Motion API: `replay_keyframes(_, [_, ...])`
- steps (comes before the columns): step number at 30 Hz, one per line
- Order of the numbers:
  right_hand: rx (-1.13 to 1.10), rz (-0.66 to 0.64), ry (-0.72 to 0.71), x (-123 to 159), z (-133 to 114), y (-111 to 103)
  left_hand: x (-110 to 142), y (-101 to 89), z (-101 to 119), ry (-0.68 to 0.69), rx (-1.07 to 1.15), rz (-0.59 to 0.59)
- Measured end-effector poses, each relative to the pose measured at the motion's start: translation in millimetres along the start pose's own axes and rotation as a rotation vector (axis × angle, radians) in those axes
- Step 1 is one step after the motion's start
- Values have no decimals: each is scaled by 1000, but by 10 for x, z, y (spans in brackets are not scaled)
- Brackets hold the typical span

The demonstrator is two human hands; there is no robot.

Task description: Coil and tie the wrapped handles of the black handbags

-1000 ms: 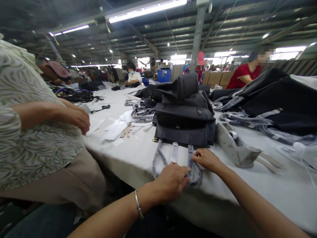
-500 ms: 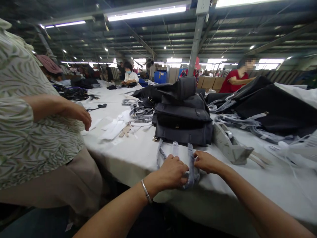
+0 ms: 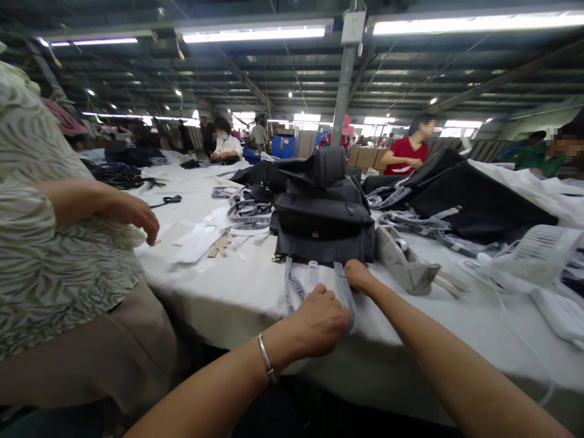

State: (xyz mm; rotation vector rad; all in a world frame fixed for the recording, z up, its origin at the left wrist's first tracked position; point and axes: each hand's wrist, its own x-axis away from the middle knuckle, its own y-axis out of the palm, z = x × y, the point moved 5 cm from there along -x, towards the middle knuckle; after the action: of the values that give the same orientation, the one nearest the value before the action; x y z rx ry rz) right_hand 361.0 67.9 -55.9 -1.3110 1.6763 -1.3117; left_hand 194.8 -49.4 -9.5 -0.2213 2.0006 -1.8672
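Observation:
A black handbag [image 3: 323,234] lies on the white-covered table with its base edge toward me, a small metal clasp on its front. From its near edge hang straps wrapped in clear plastic, one of them a wrapped strap [image 3: 344,292] curving down over the table edge. My left hand [image 3: 322,322], with a silver bangle on the wrist, is closed around the lower part of this strap. Higher up, close to the bag, my right hand [image 3: 358,275] is closed at the strap's right side; its fingertips are mostly hidden.
A grey tape dispenser [image 3: 406,261] stands right of the bag, with a white fan [image 3: 536,255] further right. More black bag pieces [image 3: 483,201] lie behind. White paper strips [image 3: 198,243] are at left, where a person in a leaf-patterned shirt [image 3: 68,243] stands close.
My right hand has moved up along the strap toward the bag. My left hand has closed more tightly on the strap's lower part. The view has turned slightly right.

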Motion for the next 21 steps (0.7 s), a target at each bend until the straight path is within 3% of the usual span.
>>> replay_keyframes(4, [-4, 43, 39, -164, -120, -38, 98, 27, 36, -85, -11, -9])
replay_keyframes(10, [-48, 63, 4, -293, -120, -73, 161, 428, 77, -117, 38, 23])
replay_keyframes(14, [-125, -86, -77, -267, 124, -92, 233, 560, -7, -220, 33, 131])
replay_keyframes(17, [-173, -192, -74, -220, 420, -197, 338, 630, -3, -167, 40, 219])
replay_keyframes(19, [-180, -194, -71, -180, 552, -287, 425, 657, 12, -114, 53, 299])
replay_keyframes(21, [-209, -133, -141, -116, 534, -356, 500, 659, 18, -71, 61, 366])
